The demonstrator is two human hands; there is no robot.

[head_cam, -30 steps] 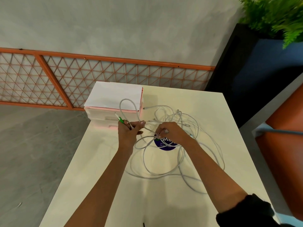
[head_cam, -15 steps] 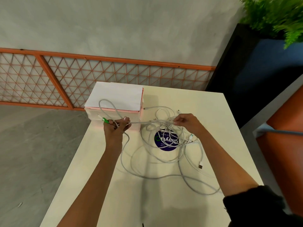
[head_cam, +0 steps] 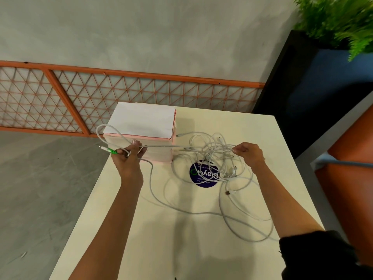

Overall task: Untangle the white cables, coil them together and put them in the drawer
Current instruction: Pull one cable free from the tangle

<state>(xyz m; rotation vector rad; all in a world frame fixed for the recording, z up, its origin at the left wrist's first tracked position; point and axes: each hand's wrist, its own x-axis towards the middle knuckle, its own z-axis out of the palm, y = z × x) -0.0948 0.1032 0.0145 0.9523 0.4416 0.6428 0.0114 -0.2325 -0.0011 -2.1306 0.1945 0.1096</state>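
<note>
A tangle of white cables (head_cam: 214,156) lies on the cream table (head_cam: 181,239), to the right of a pink-and-white drawer box (head_cam: 141,126) whose drawers look closed. My left hand (head_cam: 127,158) grips a loop of cable with a green-collared plug end (head_cam: 110,150) sticking out to the left, in front of the box. My right hand (head_cam: 250,154) pinches cable strands at the right side of the tangle. One strand runs taut between the two hands. Long loose loops trail across the table toward me.
A round dark-blue sticker (head_cam: 203,175) lies on the table under the tangle. An orange lattice fence (head_cam: 80,91) runs behind the table. A dark planter with a green plant (head_cam: 339,21) and an orange seat (head_cam: 351,178) stand to the right.
My hands have moved apart: the left one went left with the green-ended cable, the right one went right, and a strand has stretched tight between them.
</note>
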